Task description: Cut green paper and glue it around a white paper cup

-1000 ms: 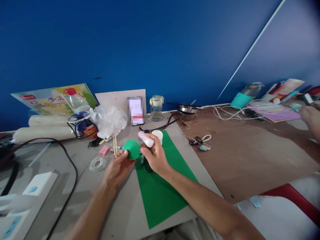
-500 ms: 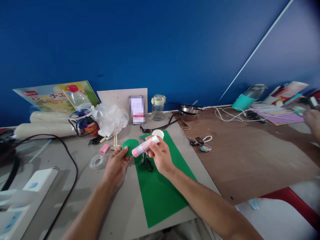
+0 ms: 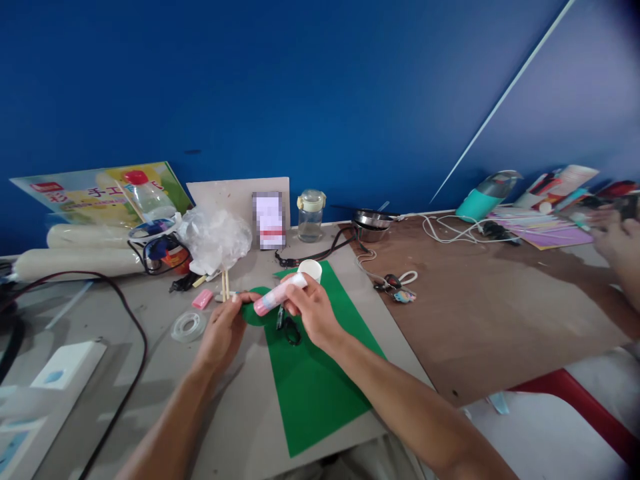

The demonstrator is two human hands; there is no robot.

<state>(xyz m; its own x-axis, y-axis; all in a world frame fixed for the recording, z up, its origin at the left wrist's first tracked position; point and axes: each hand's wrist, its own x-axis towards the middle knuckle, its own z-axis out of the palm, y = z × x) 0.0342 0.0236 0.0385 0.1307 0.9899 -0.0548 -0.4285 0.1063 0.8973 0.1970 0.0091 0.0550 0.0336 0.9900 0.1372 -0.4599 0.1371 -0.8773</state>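
Observation:
My left hand has its fingers closed on the left edge of a round green paper disc, partly covered by the fingers. In my right hand is a pink-and-white glue stick, tilted, its pink end over the disc. A large green paper sheet lies under my right hand. Black-handled scissors rest on this sheet, their upper part hidden behind the glue stick and hand. Just beyond my right hand stands a small white cup, near the sheet's far end.
Left of my hands lie a tape roll, a pink eraser and wooden sticks. Behind stand a phone and a glass jar. Keys lie rightward. Another person's hand is at far right.
A finger of my left hand now reaches across the disc, which has tipped flatter and lower. The glue stick stays in my right hand. The view has shifted slightly.

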